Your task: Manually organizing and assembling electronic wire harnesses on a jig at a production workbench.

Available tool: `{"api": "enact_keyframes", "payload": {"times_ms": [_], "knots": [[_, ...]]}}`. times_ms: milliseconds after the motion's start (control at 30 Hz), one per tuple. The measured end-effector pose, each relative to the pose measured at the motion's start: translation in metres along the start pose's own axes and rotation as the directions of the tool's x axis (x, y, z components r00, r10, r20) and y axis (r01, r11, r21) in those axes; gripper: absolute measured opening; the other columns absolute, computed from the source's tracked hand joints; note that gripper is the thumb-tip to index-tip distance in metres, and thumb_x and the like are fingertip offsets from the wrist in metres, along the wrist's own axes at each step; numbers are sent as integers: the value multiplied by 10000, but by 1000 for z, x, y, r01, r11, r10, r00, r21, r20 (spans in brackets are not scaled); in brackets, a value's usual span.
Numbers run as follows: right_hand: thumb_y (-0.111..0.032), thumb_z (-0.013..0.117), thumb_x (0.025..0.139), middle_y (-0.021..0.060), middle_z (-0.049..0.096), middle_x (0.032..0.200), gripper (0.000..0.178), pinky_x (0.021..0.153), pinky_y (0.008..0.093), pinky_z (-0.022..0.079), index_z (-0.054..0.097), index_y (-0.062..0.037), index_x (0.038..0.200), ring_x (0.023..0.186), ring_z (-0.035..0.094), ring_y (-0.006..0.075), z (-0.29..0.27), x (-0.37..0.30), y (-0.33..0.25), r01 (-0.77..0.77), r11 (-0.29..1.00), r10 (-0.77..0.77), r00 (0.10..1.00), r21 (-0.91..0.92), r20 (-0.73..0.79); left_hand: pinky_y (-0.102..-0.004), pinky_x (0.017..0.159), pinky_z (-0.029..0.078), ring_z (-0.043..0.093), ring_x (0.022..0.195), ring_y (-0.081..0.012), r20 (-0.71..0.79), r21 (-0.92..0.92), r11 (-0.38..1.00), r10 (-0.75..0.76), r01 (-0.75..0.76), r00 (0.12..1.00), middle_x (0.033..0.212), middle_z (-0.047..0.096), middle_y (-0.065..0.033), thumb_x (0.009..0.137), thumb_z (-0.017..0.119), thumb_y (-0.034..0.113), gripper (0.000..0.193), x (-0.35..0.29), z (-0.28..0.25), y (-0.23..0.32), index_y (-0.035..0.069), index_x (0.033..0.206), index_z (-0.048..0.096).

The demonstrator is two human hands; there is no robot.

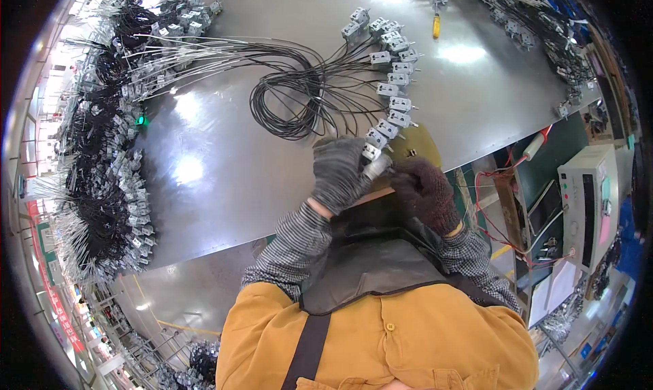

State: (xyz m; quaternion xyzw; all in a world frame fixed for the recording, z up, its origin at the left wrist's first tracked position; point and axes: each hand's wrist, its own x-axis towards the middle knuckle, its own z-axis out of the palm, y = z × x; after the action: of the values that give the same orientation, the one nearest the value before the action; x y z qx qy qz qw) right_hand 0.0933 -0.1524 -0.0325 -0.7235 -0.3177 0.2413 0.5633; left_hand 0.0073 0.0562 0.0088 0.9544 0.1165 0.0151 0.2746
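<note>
My left hand [340,172], in a grey striped glove, is closed at the table's near edge. Its fingers and thumb pinch a small grey metal housing [371,152], the nearest of a curved row. Close by on the right, my right hand [430,194] wears a dark maroon glove. Its fingers are curled, and what they hold, if anything, is hidden. Several more grey metal housings [400,104] with short pins fan out beyond my hands. Black cables [289,108] run from them into a coiled, bound bundle with pale bare ends pointing left. A yellowish pad [423,146] lies beside the row.
Heaped cable bundles [109,152] line the metal table's [224,179] left side, with more [520,33] at the far right. A yellow-handled tool [436,27] lies at the back. To my right stand a white instrument box [589,203], red wires [479,193] and a red-and-white handled tool [537,144].
</note>
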Motion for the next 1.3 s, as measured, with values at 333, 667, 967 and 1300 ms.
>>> {"api": "enact_keyframes", "payload": {"times_ms": [333, 667, 967, 1300], "knots": [[-101, 772, 890, 145, 688, 978, 243, 735, 342, 548, 685, -23, 1104, 852, 689, 233, 0, -5, -28, 59, 988, -55, 998, -145, 32, -470, 790, 488, 667, 830, -348, -3, -137, 976, 167, -166, 986, 831, 688, -131, 915, 682, 556, 524, 4, 1, -32, 48, 1036, 729], [-80, 771, 888, 124, 698, 997, 294, 744, 320, 538, 656, -7, 1148, 841, 663, 186, 12, 3, -24, 276, 885, -281, 959, -376, 42, -474, 806, 490, 654, 880, -356, 14, -62, 988, 145, -144, 989, 905, 683, -155, 861, 773, 420, 464, 5, 2, -23, 36, 1118, 730], [-110, 733, 934, 136, 673, 1035, 323, 815, 341, 541, 626, -6, 1220, 904, 676, 216, 22, -23, -21, -558, 630, 476, 827, 540, 299, -472, 790, 490, 659, 822, -349, -45, 23, 977, 215, -214, 976, 848, 681, -144, 796, 801, 427, 459, -2, 3, -16, 46, 1046, 746], [-191, 692, 970, 219, 691, 1003, 245, 823, 453, 555, 629, -53, 1162, 928, 695, 367, 24, -22, 7, 395, 912, -389, 919, -114, 73, -470, 768, 493, 658, 806, -345, -104, 29, 981, 193, -191, 976, 837, 682, -144, 795, 806, 423, 461, -1, 10, -13, 48, 1057, 754]]}}
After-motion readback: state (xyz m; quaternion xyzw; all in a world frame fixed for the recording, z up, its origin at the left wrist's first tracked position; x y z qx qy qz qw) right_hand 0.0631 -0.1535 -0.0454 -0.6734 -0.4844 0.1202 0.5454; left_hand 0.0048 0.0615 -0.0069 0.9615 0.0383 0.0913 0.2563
